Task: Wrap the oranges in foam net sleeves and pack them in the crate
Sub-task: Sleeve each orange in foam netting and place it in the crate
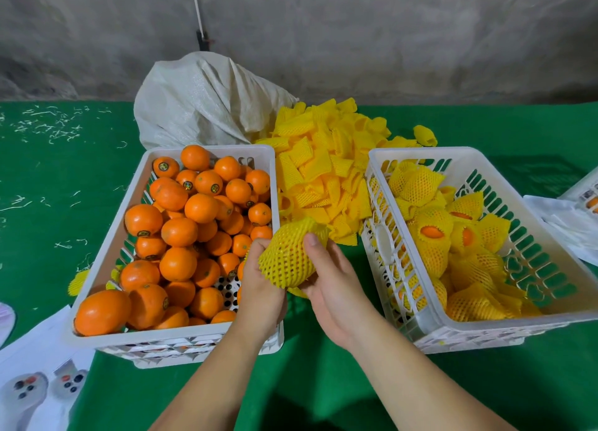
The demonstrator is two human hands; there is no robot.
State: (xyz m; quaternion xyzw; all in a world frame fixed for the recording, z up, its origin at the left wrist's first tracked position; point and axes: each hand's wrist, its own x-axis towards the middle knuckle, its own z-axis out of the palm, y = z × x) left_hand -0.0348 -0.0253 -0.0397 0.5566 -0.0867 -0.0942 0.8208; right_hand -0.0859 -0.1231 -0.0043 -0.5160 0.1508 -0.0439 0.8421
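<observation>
Between the two crates I hold an orange inside a yellow foam net sleeve (289, 255). My left hand (261, 286) grips its left side, and my right hand (335, 283) grips its right side with the thumb on top. The white crate on the left (106, 236) is heaped with bare oranges (181, 233). On the right, another white crate (547, 259) holds several sleeved oranges (433, 233). A pile of empty yellow sleeves (326, 168) lies behind the gap between the crates.
A white woven sack (200, 103) slumps behind the left crate. The green table cover (48, 184) is strewn with white scraps. White papers (42, 359) lie at the near left, and more white sheets (563, 223) at the far right edge.
</observation>
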